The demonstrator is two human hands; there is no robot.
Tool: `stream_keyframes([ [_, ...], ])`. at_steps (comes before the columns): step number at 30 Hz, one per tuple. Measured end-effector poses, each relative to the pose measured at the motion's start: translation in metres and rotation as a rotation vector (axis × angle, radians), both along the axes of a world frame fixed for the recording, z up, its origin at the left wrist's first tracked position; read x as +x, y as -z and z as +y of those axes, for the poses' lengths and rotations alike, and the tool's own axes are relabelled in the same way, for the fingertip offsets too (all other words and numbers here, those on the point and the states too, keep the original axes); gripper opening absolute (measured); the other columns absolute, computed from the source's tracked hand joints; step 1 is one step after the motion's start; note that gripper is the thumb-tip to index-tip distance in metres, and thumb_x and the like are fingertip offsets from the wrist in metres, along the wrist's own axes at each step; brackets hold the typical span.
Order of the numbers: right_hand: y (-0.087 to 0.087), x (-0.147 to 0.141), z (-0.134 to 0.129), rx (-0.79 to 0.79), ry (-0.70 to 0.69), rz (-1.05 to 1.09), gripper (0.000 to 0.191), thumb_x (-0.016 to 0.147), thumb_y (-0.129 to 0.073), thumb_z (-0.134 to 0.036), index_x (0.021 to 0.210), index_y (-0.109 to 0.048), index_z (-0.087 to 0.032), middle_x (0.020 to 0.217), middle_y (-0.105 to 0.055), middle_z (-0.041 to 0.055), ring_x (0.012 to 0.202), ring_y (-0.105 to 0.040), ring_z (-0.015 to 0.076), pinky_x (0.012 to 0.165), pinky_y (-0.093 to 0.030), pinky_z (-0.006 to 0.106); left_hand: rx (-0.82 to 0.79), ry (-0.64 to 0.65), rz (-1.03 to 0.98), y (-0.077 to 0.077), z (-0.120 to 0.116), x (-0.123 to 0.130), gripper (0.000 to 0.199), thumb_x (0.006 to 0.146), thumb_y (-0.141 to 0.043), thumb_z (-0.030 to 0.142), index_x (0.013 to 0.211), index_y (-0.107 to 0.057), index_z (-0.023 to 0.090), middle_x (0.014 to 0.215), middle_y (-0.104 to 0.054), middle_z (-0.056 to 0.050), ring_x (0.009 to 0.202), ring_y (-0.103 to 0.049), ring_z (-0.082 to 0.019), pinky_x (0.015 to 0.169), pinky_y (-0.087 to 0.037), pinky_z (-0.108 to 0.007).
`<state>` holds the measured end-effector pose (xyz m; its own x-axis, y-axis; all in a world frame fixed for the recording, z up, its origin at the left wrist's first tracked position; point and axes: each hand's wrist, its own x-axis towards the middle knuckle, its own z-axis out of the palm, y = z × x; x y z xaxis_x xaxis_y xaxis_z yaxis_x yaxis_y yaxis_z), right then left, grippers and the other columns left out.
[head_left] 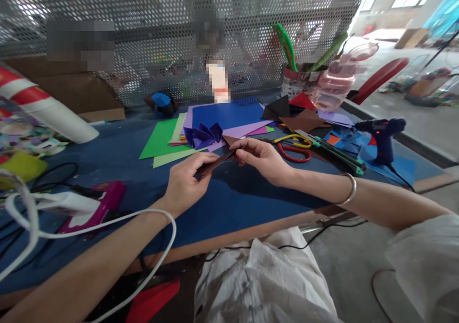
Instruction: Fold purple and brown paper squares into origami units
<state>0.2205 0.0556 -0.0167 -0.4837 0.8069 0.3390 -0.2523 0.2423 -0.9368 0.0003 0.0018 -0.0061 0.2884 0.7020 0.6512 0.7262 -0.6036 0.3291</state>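
Note:
A small piece of folded brown paper (218,162) is held above the blue table, between my two hands. My left hand (189,177) is closed on its left end, with thumb and fingers pinching it. At the other end, my right hand (263,159) pinches the paper between thumb and fingertips. Just behind the hands stands a folded dark blue paper shape (203,135), beside a stack of coloured sheets topped by a blue sheet (227,115). Another brown paper piece (231,141) shows partly behind my right fingertips.
Scissors with red and yellow handles (294,153), a green cutter (337,155) and a blue glue gun (383,139) lie right. A pink bottle (333,86) stands behind. At left are a striped roll (46,105) and a white cable (174,232) crossing my left forearm.

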Motion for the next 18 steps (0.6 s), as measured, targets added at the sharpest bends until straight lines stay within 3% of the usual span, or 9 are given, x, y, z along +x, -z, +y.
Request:
stream_keyframes([
  [4,-0.0002,0.0008,-0.0015,0.041,-0.010,-0.040,0.026,0.087,-0.074,-0.040,0.102,-0.068,-0.019,0.089,-0.070,0.0009,0.076,-0.063,0.0114,0.074,-0.055,0.026,-0.010,0.049,0.082,-0.0009,-0.0021,0.0005,0.028,0.091,-0.059,0.017,0.119,-0.063,0.018,0.113,-0.076,-0.008,0.101,-0.074,-0.020,0.092,-0.059,-0.032],
  [8,-0.0006,0.0014,-0.0031,0.098,-0.027,-0.059,0.022,0.088,-0.072,-0.036,0.100,-0.068,-0.019,0.088,-0.070,0.0008,0.077,-0.063,0.0119,0.078,-0.055,0.028,0.041,0.172,0.150,0.0034,-0.0013,-0.0006,0.046,0.095,-0.059,0.015,0.141,-0.052,0.018,0.128,-0.071,-0.012,0.116,-0.070,-0.022,0.101,-0.057,-0.034],
  [14,-0.0021,0.0029,-0.0040,0.122,-0.046,-0.049,0.023,0.090,-0.070,-0.037,0.104,-0.068,-0.018,0.094,-0.070,0.0020,0.079,-0.062,0.0116,0.078,-0.054,0.028,0.051,0.220,0.235,0.0062,-0.0005,-0.0022,0.064,0.091,-0.050,-0.001,0.152,-0.044,0.018,0.122,-0.067,-0.012,0.111,-0.067,-0.021,0.094,-0.058,-0.032],
  [18,-0.0015,0.0025,-0.0047,0.080,-0.053,-0.039,0.027,0.089,-0.072,-0.038,0.105,-0.067,-0.017,0.090,-0.067,0.0004,0.075,-0.058,0.0097,0.073,-0.052,0.025,0.088,0.235,0.194,0.0034,-0.0013,-0.0008,0.064,0.093,-0.049,-0.001,0.153,-0.044,0.021,0.118,-0.067,-0.010,0.106,-0.068,-0.019,0.091,-0.058,-0.029],
])
